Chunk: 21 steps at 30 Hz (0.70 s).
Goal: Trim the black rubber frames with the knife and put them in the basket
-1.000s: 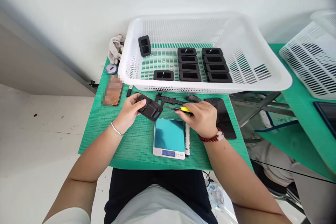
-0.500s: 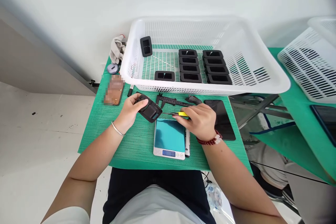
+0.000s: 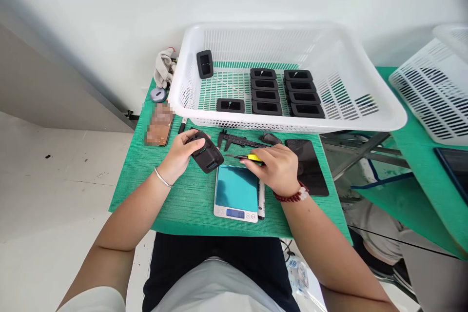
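Note:
My left hand (image 3: 183,153) grips a black rectangular plastic case (image 3: 207,155) by its left end, thumb on top, holding it tilted above the table. In my right hand (image 3: 276,165) is a yellow-and-black utility knife (image 3: 253,158), its thin blade directed left at the case with a small gap between them. Below both hands lies a digital scale (image 3: 237,190) with a blue reflective plate. A caliper (image 3: 237,140) rests just behind the knife. My right fingers hide part of the knife's handle.
Several similar black cases (image 3: 265,95) sit in a white plastic basket (image 3: 292,124) at the back. Left are a pixelated phone (image 3: 161,129), a glove (image 3: 163,70) and a marker (image 3: 182,126). A black tablet-like slab (image 3: 312,168) lies right, and a second basket (image 3: 435,92) stands beyond.
The case in my left hand has turned slightly and shifted a little left and down, so the gap to the blade is wider. My right hand still holds the knife, nearly unmoved.

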Each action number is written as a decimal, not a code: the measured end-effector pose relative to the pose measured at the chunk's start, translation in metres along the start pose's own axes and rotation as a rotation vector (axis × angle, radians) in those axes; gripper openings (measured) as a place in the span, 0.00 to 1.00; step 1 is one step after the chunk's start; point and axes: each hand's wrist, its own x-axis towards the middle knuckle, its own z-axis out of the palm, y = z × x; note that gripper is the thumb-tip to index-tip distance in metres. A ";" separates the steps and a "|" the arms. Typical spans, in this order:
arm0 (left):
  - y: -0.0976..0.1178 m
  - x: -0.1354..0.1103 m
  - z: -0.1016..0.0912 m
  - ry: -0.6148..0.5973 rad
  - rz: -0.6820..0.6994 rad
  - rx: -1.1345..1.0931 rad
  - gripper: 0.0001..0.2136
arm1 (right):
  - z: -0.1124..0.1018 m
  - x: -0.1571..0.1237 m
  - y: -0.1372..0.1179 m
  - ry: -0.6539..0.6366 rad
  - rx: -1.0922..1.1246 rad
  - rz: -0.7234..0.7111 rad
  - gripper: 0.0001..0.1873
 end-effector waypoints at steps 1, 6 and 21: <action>0.000 0.000 0.000 -0.015 -0.003 -0.009 0.17 | 0.000 0.000 0.000 0.006 0.003 0.000 0.17; 0.000 -0.001 0.000 -0.049 -0.017 -0.048 0.16 | 0.000 -0.001 -0.002 -0.052 0.059 -0.039 0.19; -0.002 -0.003 0.003 -0.088 -0.069 -0.039 0.25 | 0.000 0.001 -0.005 -0.073 0.018 0.004 0.20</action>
